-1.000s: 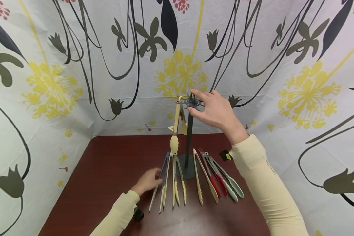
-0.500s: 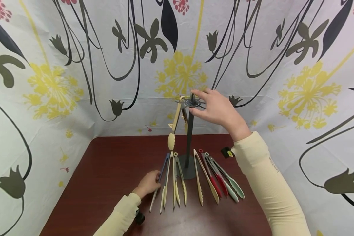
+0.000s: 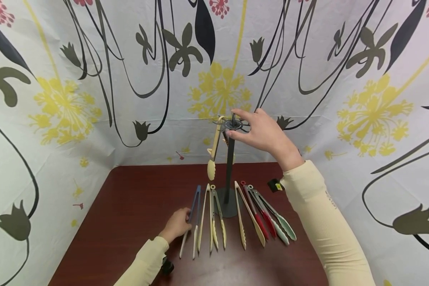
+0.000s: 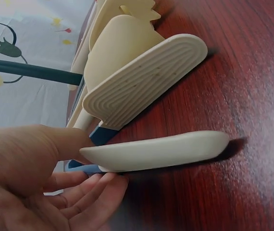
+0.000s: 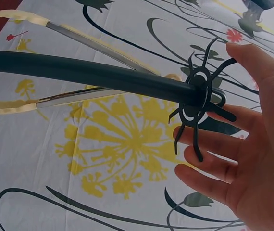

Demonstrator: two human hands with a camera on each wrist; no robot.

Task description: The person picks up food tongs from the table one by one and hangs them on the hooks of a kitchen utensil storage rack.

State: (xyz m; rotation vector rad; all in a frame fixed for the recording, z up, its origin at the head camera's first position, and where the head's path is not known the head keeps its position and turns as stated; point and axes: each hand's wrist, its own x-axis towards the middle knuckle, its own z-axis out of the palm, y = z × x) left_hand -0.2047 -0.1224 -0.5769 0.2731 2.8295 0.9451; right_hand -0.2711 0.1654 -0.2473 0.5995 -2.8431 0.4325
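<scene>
1 pr blue tongs (image 3: 198, 214), in L hand (image 3: 176, 224)

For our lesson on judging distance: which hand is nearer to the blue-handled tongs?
Left. The left hand holds one arm of the blue-handled tongs; the right hand is at the top of the stand.

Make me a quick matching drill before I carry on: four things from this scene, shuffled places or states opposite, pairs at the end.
Things
1. left hand
2. right hand
3. red-tipped tongs
4. dark stand

Places or states
A. upright, with cream tongs hanging from it
B. gripping blue-handled tongs
C. lying on the table
D. raised at the hooks up top

Pairs: 1-B, 2-D, 3-C, 4-A
</scene>
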